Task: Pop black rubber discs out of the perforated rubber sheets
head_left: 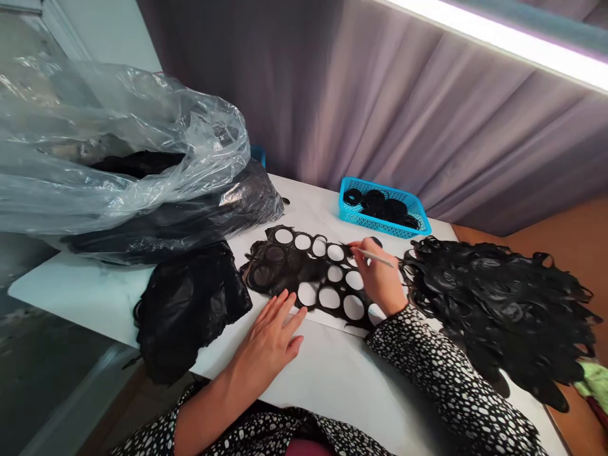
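Observation:
A thin black sheet [311, 269] with rows of round holes lies on the white table [327, 367], and white shows through many of the holes. At its near left edge rests my left hand [273, 329], palm down with the fingers spread. My right hand [380, 278] is over the right part of the sheet, fingers closed around a slim pale tool [375, 257]. The tool's working tip is hidden by the fingers. Just beyond this hand is a small dark round piece [377, 242].
A blue basket [384, 221] with black rings stands at the back. At the right is a large pile of black perforated sheets [508, 310]. Clear plastic bagging [190, 152] bulges over the left side, above a black crumpled sheet stack [190, 304].

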Demonstrator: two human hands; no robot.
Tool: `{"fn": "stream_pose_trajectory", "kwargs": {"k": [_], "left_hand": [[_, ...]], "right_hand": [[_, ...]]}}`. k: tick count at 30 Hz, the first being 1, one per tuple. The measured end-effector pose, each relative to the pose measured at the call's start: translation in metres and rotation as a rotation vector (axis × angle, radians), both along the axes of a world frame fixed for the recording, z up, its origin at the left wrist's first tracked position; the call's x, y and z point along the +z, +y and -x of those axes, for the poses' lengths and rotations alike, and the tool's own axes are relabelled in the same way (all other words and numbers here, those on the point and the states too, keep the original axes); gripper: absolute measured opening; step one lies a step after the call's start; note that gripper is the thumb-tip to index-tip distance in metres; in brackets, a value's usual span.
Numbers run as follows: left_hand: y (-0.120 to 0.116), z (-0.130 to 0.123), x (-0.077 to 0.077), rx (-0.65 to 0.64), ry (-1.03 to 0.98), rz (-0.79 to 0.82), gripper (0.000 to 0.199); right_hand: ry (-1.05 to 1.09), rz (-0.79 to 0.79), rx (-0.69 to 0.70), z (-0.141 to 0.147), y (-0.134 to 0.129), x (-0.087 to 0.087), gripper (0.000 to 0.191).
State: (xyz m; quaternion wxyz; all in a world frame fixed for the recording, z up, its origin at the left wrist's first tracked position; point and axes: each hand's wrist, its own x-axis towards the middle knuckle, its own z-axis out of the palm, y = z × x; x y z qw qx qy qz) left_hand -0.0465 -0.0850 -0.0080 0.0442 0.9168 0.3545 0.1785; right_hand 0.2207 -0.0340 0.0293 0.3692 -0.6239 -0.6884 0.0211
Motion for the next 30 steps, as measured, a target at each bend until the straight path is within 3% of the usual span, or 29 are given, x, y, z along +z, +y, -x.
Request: {"fn": "stream_pose_trajectory", "kwargs": {"k": [2,5,9,13,18,26,30], "left_hand": [[0.005,-0.005,0.01,0.0,0.017,0.002,0.031],[0.018,-0.021,0.018,0.01,0.019,0.002,0.027],[0.033,-0.038,0.003,0.034,0.026,-0.017,0.045],[0.037,-0.037,-0.012,0.039,0.052,0.053,0.05],[0.036,-0.033,-0.006,0.041,0.016,0.088,0.047],[0.038,-0.035,-0.007,0.04,0.035,0.074,0.045],[0.037,-0.035,-0.009,0.04,-0.008,0.089,0.043]], "right_hand": [[0.028,-0.021,-0.065,-0.011,0.013,0.012,0.015],[0.031,0.022,0.045,-0.002,0.024,0.016,0.014],[0.035,0.21,0.317,0.026,0.028,-0.005,0.01],[0.226,0.372,0.498,0.03,0.027,-0.023,0.011],[0.365,0.456,0.546,0.021,0.028,-0.027,0.017],[0.345,0.437,0.551,0.021,0.029,-0.027,0.021],[0.206,0.359,0.55,0.028,0.021,-0.026,0.013]]}}
